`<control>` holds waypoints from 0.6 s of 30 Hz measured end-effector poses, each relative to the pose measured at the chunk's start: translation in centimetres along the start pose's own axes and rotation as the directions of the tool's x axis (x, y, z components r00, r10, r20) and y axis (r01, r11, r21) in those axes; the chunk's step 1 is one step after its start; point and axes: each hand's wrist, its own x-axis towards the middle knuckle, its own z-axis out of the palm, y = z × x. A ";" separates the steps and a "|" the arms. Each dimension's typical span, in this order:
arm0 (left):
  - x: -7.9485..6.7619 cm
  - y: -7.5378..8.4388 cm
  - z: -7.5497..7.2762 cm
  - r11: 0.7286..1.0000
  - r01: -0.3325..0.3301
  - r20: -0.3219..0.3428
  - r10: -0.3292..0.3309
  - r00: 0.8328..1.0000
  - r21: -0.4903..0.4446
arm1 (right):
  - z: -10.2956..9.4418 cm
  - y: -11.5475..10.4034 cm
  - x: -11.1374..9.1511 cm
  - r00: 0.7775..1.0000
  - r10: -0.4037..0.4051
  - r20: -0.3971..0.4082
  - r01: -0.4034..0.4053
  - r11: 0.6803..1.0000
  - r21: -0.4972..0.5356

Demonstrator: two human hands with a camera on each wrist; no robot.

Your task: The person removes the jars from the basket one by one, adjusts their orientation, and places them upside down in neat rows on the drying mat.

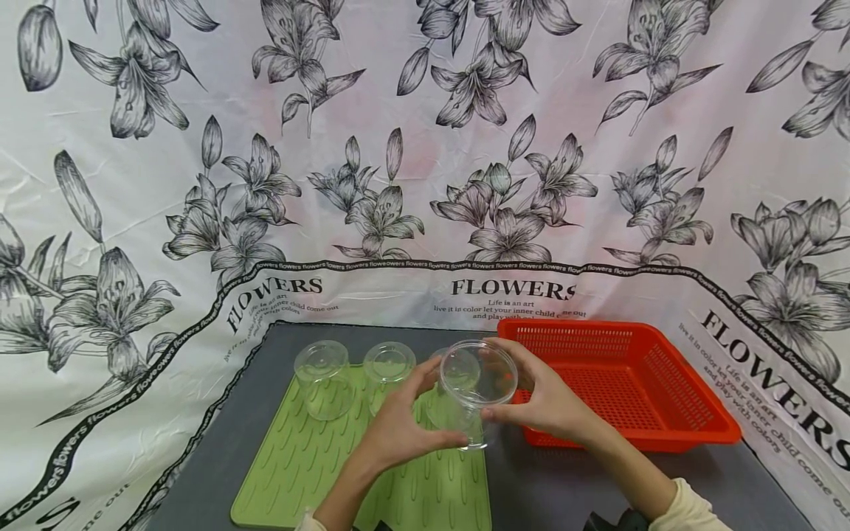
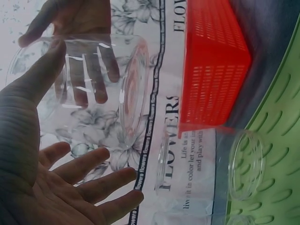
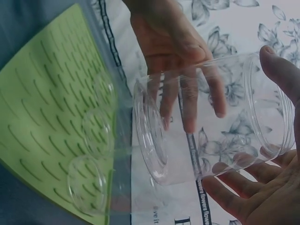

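Note:
A clear plastic jar (image 1: 478, 376) is held up over the right part of a green ridged mat (image 1: 285, 479), its wide round end turned toward my head. My right hand (image 1: 554, 398) grips it near the ringed end, thumb on the near side and fingers on the far side. My left hand (image 1: 398, 424) is at the jar's left side, its fingers (image 2: 108, 183) extended and spread, the thumb overlapping the jar in the left wrist view. Whether the left fingertips press on the jar is hard to tell through the clear wall.
Two similar clear jars, a left one (image 1: 323, 380) and a middle one (image 1: 388, 369), stand at the mat's back. Another is partly hidden behind my left hand. A red slotted basket (image 1: 697, 435) sits at the right on the grey table (image 1: 531, 494). A flower-printed sheet (image 1: 372, 184) hangs behind.

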 end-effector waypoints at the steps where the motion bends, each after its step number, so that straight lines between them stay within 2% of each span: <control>1: 0.0 0.0 0.1 1.000 -0.001 0.004 0.001 1.000 -0.006 | 0.1 0.1 -0.1 1.000 -0.002 0.002 0.002 1.000 0.003; 8: -0.2 -0.3 0.6 0.993 -0.043 0.044 0.048 0.998 -0.112 | 0.8 0.2 -0.4 1.000 0.007 0.018 -0.008 1.000 0.020; 14: -0.1 -0.6 0.8 0.994 -0.062 0.053 0.067 0.996 -0.093 | 1.1 0.2 -0.4 1.000 0.002 0.020 -0.003 1.000 0.018; 18: -0.2 -0.6 0.8 0.995 -0.042 0.060 0.048 0.997 -0.093 | 1.2 0.1 -0.3 1.000 0.008 0.028 -0.008 1.000 0.007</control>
